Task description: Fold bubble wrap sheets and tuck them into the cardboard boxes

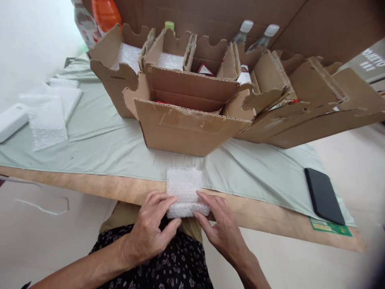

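Observation:
A small bundle wrapped in clear bubble wrap [184,188] rests on the near edge of the wooden table [270,216]. My left hand [152,226] pinches its lower left corner with thumb and fingers. My right hand [221,224] grips the lower right edge, fingers pressed on the folded end. Just behind the bundle stands an open cardboard box [186,128] with its flaps up.
Several more open cardboard boxes [300,104] crowd the back, some lined with bubble wrap, with bottles [264,38] behind them. Loose bubble wrap sheets [48,114] and a white device [12,120] lie left on the pale green cloth [99,140]. A black phone [324,196] lies right.

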Motion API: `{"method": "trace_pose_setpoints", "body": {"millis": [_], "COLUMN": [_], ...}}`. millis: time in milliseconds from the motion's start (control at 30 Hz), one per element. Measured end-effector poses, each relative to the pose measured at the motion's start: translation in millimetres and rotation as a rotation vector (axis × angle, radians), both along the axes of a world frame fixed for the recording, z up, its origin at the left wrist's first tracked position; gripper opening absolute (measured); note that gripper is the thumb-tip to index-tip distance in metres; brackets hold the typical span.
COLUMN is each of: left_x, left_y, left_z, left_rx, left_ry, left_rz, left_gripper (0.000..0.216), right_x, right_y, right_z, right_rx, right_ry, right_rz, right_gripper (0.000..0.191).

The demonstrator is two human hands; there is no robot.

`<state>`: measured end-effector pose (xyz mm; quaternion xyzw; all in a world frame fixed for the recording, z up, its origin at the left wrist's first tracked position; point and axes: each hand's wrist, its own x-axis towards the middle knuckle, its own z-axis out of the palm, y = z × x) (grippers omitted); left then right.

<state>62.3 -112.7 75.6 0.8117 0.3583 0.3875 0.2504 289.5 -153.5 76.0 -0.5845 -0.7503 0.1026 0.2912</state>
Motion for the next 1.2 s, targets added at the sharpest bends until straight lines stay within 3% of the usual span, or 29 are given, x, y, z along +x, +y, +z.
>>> {"method": "trace_pose_setpoints", "body": {"millis": [233,400,500,600,700,833,1000,1100,1200], "left_x": [3.2,-2.3,-5.8,-5.7,-2.8,1.9,1.9,-7.6,-18.4], "left_y": [17.3,19.7,17.0,16.1,22.4,39.6,51.1,45.5,34.9], "left_z": [-3.1,0.5,5.5,8.8,7.9,2.1,0.0,5.9,13.6], "left_rx": [0.026,0.045,0.084,0.087,0.060,0.067,0.091,-0.038,-0.423], "left_ry": [0.196,0.208,0.149,0.108,0.091,0.180,0.278,0.103,-0.110], "left_rz": [0.042,0.036,-0.036,-0.102,-0.057,0.048,0.145,0.209,0.200], "left_gripper": [0.016,0.022,0.032,0.026,0.024,0.019,0.017,0.021,0.018], "right_x": [-2.3,-3.3,-2.0,-1.7,-3.4,-5.7,-7.7,-9.0,-11.3], "right_y": [-9.7,-6.6,0.4,6.5,12.6,18.2,23.1,31.7,37.9], "right_z": [12.7,13.8,13.4,14.5,13.5,12.0,11.4,8.0,6.4], "right_rx": [0.195,0.097,0.053,0.026,0.023,0.165,0.129,0.097,0.143], "right_ry": [-0.199,-0.250,-0.158,-0.032,0.044,-0.040,-0.205,-0.164,-0.023], "right_rz": [-0.056,0.144,0.190,0.184,0.122,-0.026,0.121,0.091,-0.009], "right_gripper": [0.037,0.028,0.025,0.023,0.022,0.025,0.026,0.023,0.022]}}
